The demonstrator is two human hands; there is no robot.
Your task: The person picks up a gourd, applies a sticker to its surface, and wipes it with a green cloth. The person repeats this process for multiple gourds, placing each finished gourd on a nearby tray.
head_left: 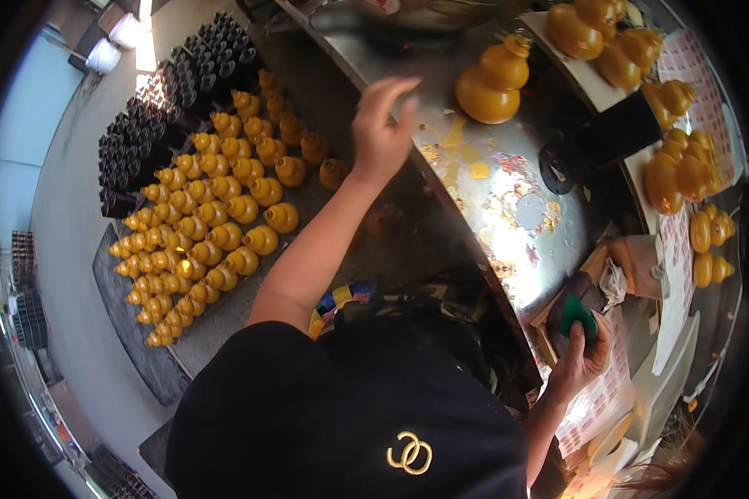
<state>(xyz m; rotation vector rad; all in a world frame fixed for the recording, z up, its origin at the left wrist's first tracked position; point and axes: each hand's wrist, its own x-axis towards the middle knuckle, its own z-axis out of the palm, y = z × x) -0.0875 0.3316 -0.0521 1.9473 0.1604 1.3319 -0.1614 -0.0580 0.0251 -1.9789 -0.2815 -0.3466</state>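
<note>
My left hand (383,129) is raised beside the metal worktable's near edge, its fingers apart and nothing in them. Slightly blurred, it hangs between the table and the rows on the floor. An amber-yellow gourd-shaped bottle (493,81) stands on the worktable (466,195) to the right of that hand, not touched by it. In my right hand (587,353), at the table's lower right, a flat green piece (576,318) is pinched between thumb and fingers. Its exact kind cannot be made out. A brown box (637,264) with a crumpled white cloth (613,284) lies just beyond this hand.
Many yellow gourd-shaped bottles (216,212) stand in rows on the floor at left, with dark cylinders (162,108) behind them. More yellow gourds (682,170) line the right side near a black block (626,129). A round black disc (556,169) and flaky scraps lie on the table.
</note>
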